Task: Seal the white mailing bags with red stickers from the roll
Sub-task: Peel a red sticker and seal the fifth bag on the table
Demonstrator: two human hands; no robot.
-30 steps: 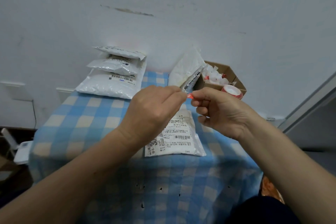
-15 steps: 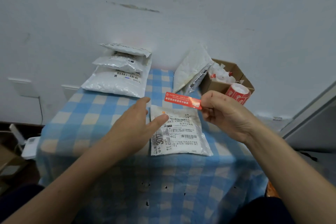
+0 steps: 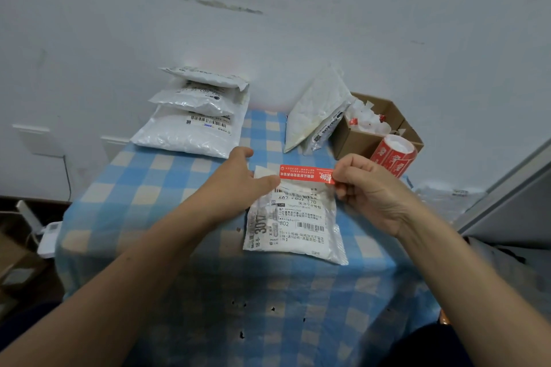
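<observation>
Sticker (image 3: 306,173) nearer bag (image 3: 295,226) on checked tablecloth (image 3: 143,188)

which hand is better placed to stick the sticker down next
Right: the right hand pinches the red rectangular paper sticker over the top edge of the white plastic mailing bag; the left hand, fingers straight, only rests at its corner.

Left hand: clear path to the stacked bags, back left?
Probably yes. The left hand rests open on the front bag, holding nothing, and only bare checked cloth separates it from the stack.
</observation>
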